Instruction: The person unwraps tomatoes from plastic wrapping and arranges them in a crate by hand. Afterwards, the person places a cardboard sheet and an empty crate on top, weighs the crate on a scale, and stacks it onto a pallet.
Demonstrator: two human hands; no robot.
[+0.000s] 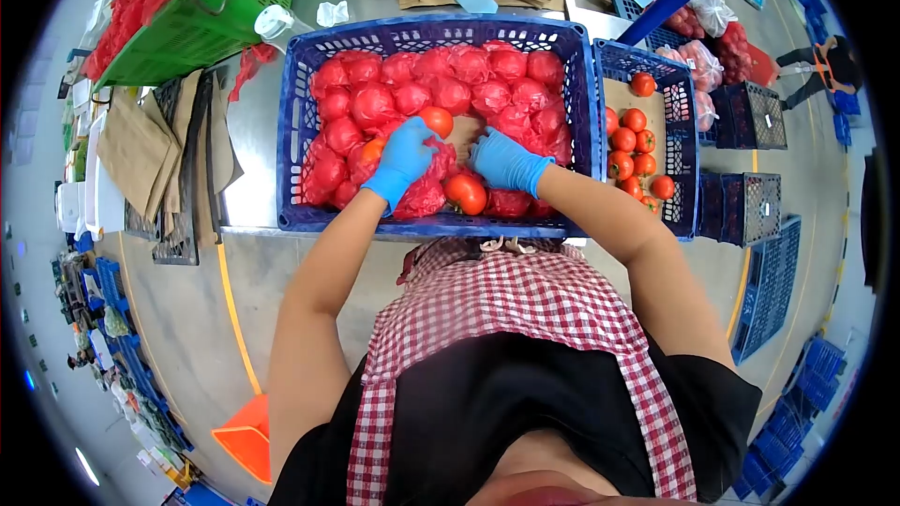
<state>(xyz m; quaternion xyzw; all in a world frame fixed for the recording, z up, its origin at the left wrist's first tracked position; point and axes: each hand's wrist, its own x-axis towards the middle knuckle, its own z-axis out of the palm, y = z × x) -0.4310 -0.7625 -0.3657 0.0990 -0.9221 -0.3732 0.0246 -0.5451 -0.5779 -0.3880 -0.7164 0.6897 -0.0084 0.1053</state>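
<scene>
Black shirt (487, 403) and checkered apron (506, 290) nearest me, gloved hands inside the blue crate (583, 84) of red-wrapped tomatoes (375, 101).
My left hand (403, 164) holds its fingers bent together against a bare tomato (437, 122); my right hand's (509, 161) fingers curl beside the cardboard (464, 136). Whether either grips, I can't tell. Loose tomatoes (634, 120) lie in the smaller crate (689, 159) alongside.

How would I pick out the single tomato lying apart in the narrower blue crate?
On the metal table stands a big blue crate. Right of it is a narrower crate. The tomato lies alone near its far end, a gap away from the others.
</scene>
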